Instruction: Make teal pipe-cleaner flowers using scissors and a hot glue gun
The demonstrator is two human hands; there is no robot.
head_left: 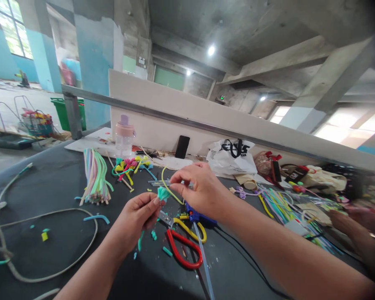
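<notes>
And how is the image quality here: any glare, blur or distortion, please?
In the head view, glare whitens a window at right; a ceiling lamp glows with a halo; a co-worker's hand near the right edge is smeared; things there look stretched; the left hand and teal piece are fairly clear.

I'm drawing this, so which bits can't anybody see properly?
All in the head view:
Teal piece: lower part hidden by the left hand.
Scissors: blade tips hidden behind that hand.
Blue tool: partly covered by the right hand.
Anything the right hand pinches: too small to tell.
Another person's hand, far right: blurred.
</notes>
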